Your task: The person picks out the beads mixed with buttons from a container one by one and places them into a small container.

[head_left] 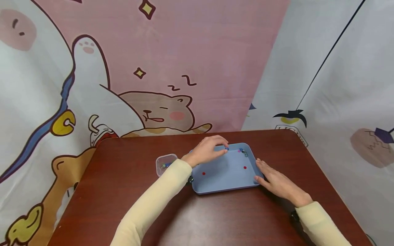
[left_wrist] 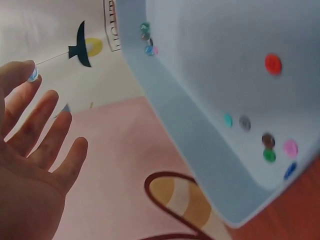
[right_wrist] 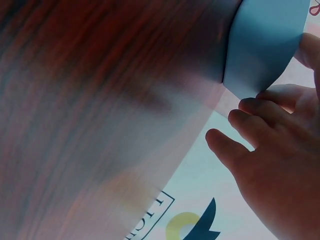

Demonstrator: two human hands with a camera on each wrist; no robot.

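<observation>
My left hand [head_left: 207,150] is over the far side of a light blue tray [head_left: 221,187]. Between its thumb and index finger it pinches a small clear glass marble with blue in it [left_wrist: 33,74]; the other fingers are spread. Several marbles [left_wrist: 145,36] lie together in the tray's far right corner. Small flat coloured discs lie on the tray floor, among them a red disc [left_wrist: 273,64], a pink disc [left_wrist: 290,148] and a green disc [left_wrist: 269,155]. My right hand [head_left: 278,181] touches the tray's right side with its fingers extended.
A clear plastic box [head_left: 158,166] with several marbles in it stands left of the tray, partly hidden by my left sleeve. Everything is on a dark reddish-brown table [head_left: 129,177]. A printed cloth [head_left: 221,68] hangs behind the table.
</observation>
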